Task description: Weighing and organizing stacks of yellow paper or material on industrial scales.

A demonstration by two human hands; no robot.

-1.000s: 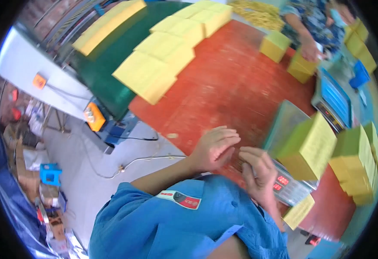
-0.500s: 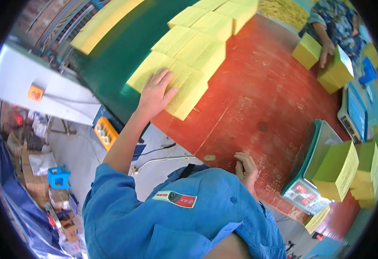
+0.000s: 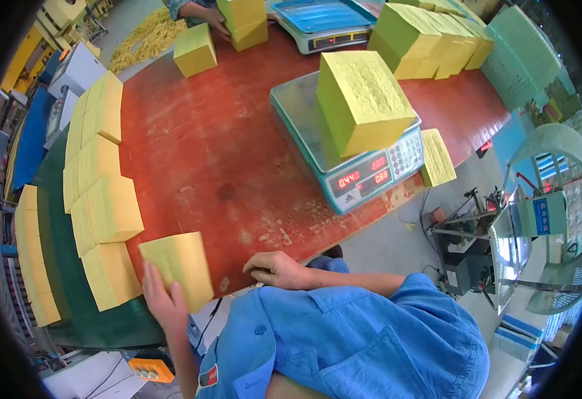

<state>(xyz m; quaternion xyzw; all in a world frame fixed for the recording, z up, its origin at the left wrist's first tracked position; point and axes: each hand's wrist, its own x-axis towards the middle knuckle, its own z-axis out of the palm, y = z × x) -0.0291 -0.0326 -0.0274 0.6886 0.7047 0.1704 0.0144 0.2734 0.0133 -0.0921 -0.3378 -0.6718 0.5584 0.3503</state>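
My left hand [image 3: 163, 299] is against the left side of a yellow paper stack [image 3: 179, 265] at the red table's near left edge. Its fingers are stretched out and the thumb is spread along the near side, pressing rather than wrapping round it. Just left of it, on the green surface, a row of yellow paper stacks [image 3: 105, 206] runs away from me. My right hand [image 3: 274, 269] rests at the near edge of the red table [image 3: 231, 153], fingers curled loosely with nothing visible in them. A larger yellow block with an embossed top [image 3: 371, 90] stands on a lit digital scale [image 3: 337, 176].
Another person's hand [image 3: 219, 25] touches yellow blocks [image 3: 248, 23] across the table. A second scale [image 3: 324, 30] and a group of yellow stacks [image 3: 437, 36] stand at the far side. One small stack [image 3: 437, 158] lies beside the near scale. A green perforated chair [image 3: 524, 56] stands right.
My view has swung to the right. The left hand has moved from the top of the row's near stack to the side of a stack now apart from the row. The right hand stays at the table edge.
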